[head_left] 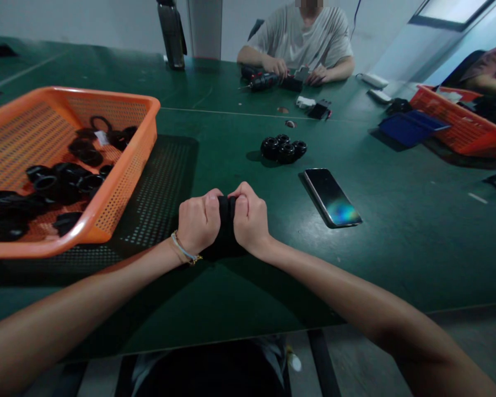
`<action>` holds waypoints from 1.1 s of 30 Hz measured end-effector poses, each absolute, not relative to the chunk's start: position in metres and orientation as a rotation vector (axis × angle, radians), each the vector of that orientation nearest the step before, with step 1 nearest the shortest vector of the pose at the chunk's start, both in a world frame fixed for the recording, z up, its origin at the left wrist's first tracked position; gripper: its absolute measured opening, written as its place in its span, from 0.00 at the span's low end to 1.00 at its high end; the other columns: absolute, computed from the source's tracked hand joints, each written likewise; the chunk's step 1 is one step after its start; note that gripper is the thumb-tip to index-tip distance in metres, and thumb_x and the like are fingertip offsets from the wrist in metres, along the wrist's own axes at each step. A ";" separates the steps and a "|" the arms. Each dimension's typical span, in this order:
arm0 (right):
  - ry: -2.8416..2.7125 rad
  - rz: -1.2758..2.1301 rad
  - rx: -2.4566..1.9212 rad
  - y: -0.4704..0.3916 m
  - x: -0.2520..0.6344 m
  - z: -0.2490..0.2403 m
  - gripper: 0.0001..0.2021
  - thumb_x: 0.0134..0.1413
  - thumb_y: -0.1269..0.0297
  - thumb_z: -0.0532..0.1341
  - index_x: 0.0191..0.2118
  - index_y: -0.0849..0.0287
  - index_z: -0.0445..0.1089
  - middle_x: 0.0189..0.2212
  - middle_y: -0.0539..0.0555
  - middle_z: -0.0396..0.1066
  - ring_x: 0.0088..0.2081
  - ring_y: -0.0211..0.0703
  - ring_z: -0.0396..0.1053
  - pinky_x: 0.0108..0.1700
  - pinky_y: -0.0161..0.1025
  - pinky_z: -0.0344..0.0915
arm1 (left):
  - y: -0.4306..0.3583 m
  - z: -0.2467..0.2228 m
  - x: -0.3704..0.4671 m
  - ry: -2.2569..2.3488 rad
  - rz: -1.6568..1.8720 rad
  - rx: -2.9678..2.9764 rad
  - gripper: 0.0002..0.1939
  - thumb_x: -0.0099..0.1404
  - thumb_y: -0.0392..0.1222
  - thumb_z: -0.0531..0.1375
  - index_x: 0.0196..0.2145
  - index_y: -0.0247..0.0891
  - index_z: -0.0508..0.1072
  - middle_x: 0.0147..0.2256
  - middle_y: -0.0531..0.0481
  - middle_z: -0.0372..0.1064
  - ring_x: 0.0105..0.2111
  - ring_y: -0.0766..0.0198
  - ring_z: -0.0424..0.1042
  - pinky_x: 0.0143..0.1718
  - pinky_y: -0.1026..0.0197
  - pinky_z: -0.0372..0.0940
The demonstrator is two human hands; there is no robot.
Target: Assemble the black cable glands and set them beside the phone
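Note:
My left hand and my right hand are both closed around a black part, side by side above the green table. Only a narrow dark strip of the part shows between my fists; the rest is hidden. A perforated orange basket stands left of my hands, with several black ring-shaped parts in it. Beyond my hands lies a small cluster of glossy black parts. To the right of my right hand a phone lies flat.
Across the table a person handles parts beside a power drill. A dark bottle stands at the back. On the right are a blue tray and another orange basket, near another person's arm.

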State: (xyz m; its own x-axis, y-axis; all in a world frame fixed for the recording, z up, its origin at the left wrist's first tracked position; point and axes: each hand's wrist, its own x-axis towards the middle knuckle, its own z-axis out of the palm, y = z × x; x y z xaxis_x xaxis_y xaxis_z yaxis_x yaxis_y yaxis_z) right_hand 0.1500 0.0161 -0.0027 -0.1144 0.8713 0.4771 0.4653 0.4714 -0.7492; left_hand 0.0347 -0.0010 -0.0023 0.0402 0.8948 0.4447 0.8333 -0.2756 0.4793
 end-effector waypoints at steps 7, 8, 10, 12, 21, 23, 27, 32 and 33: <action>-1.673 0.642 -1.178 0.014 0.148 -0.003 0.10 0.52 0.67 0.42 0.23 0.55 0.52 0.17 0.48 0.57 0.21 0.38 0.57 0.26 0.36 0.54 | -0.001 0.004 0.030 1.743 1.027 2.313 0.26 0.66 0.44 0.35 0.30 0.36 0.71 0.20 0.47 0.67 0.20 0.62 0.64 0.24 0.60 0.54; -1.681 0.628 -1.184 0.015 0.149 -0.003 0.10 0.52 0.67 0.42 0.23 0.55 0.52 0.17 0.48 0.57 0.21 0.38 0.56 0.26 0.36 0.54 | 0.000 0.004 0.030 1.728 1.034 2.272 0.26 0.66 0.44 0.35 0.29 0.36 0.70 0.21 0.47 0.66 0.20 0.62 0.64 0.25 0.60 0.55; -1.729 0.566 -1.182 0.019 0.151 -0.005 0.10 0.53 0.67 0.42 0.23 0.55 0.53 0.17 0.48 0.57 0.21 0.37 0.56 0.25 0.36 0.53 | 0.002 0.003 0.032 1.681 1.063 2.139 0.25 0.65 0.44 0.36 0.29 0.37 0.69 0.21 0.48 0.66 0.22 0.62 0.65 0.26 0.60 0.56; -1.813 0.445 -1.139 0.024 0.155 -0.005 0.10 0.53 0.66 0.42 0.25 0.55 0.55 0.17 0.49 0.59 0.20 0.37 0.57 0.24 0.35 0.54 | 0.005 0.003 0.035 1.601 1.114 1.976 0.23 0.65 0.45 0.37 0.27 0.37 0.68 0.22 0.49 0.65 0.24 0.62 0.65 0.27 0.61 0.58; -2.059 0.058 -0.878 0.032 0.166 -0.005 0.12 0.53 0.66 0.42 0.28 0.58 0.61 0.20 0.53 0.66 0.21 0.38 0.62 0.25 0.36 0.59 | 0.003 -0.001 0.043 1.539 1.138 1.632 0.24 0.66 0.49 0.38 0.22 0.38 0.64 0.20 0.49 0.63 0.21 0.64 0.63 0.23 0.63 0.60; -2.047 0.110 -0.931 0.030 0.164 -0.006 0.12 0.54 0.66 0.42 0.29 0.57 0.61 0.19 0.52 0.65 0.21 0.38 0.62 0.25 0.36 0.58 | 0.002 -0.001 0.042 1.620 1.122 1.718 0.24 0.66 0.46 0.38 0.24 0.37 0.67 0.21 0.47 0.65 0.22 0.62 0.65 0.25 0.62 0.61; -2.015 0.203 -0.974 0.026 0.160 -0.008 0.12 0.54 0.65 0.42 0.29 0.57 0.60 0.19 0.51 0.64 0.20 0.37 0.61 0.24 0.35 0.57 | 0.000 -0.001 0.040 1.715 1.098 1.844 0.24 0.66 0.43 0.37 0.26 0.36 0.69 0.22 0.45 0.68 0.26 0.59 0.69 0.31 0.59 0.63; -1.895 0.332 -1.041 0.019 0.155 -0.006 0.10 0.53 0.66 0.41 0.28 0.55 0.57 0.18 0.49 0.61 0.19 0.36 0.58 0.23 0.35 0.54 | -0.002 -0.001 0.036 1.739 1.096 2.013 0.24 0.66 0.42 0.36 0.29 0.36 0.70 0.23 0.43 0.70 0.28 0.57 0.71 0.31 0.58 0.63; -1.868 0.362 -1.064 0.017 0.154 -0.005 0.10 0.53 0.66 0.41 0.27 0.55 0.56 0.18 0.49 0.60 0.20 0.36 0.58 0.23 0.35 0.54 | -0.003 -0.001 0.036 1.741 1.089 2.054 0.24 0.66 0.42 0.36 0.29 0.36 0.70 0.23 0.43 0.70 0.27 0.57 0.71 0.30 0.58 0.62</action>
